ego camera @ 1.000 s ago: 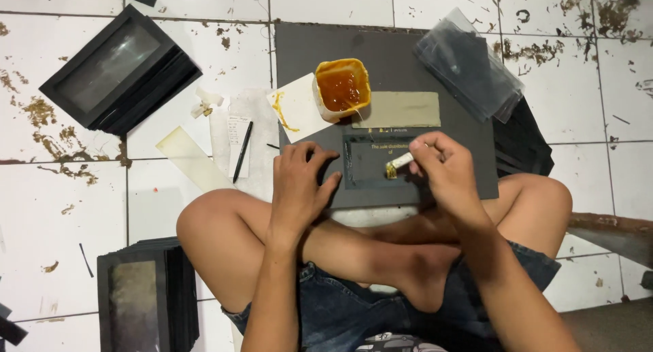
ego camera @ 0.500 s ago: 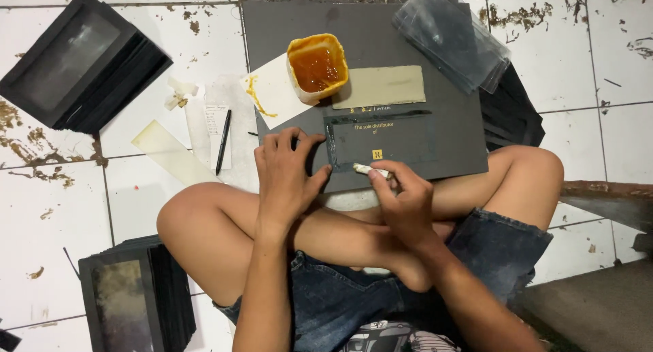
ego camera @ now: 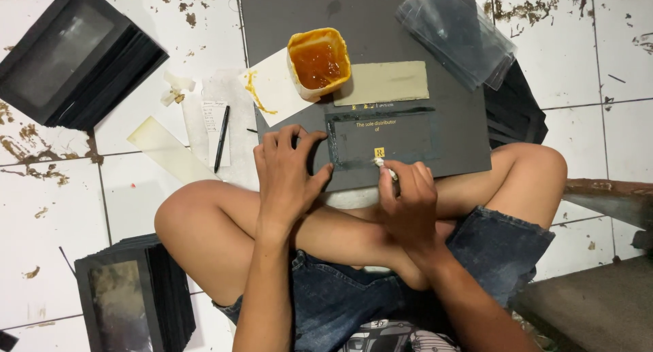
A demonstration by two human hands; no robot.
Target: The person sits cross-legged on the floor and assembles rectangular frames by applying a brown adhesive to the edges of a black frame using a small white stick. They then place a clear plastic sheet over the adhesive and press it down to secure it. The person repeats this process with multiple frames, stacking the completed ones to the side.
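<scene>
Left hand [ego camera: 289, 172] flat, fingers spread, pressing on left edge of dark grey board [ego camera: 449, 138] across the knees. Right hand [ego camera: 407, 202] pinching a small white brush [ego camera: 383, 166], tip at lower rim of the glue-wet frame [ego camera: 382, 138] on board. Orange glue cup [ego camera: 318, 61] just beyond, beside beige card [ego camera: 384, 83].

Single view, head-worn camera. Looks almost straight down from above a person seated cross-legged on the tiled floor [ego camera: 41, 209]. Close range: left hand [ego camera: 286, 178] and right hand [ego camera: 407, 206] sit near frame centre, knees fill lower half. Top of frame faces away from the person.
</scene>
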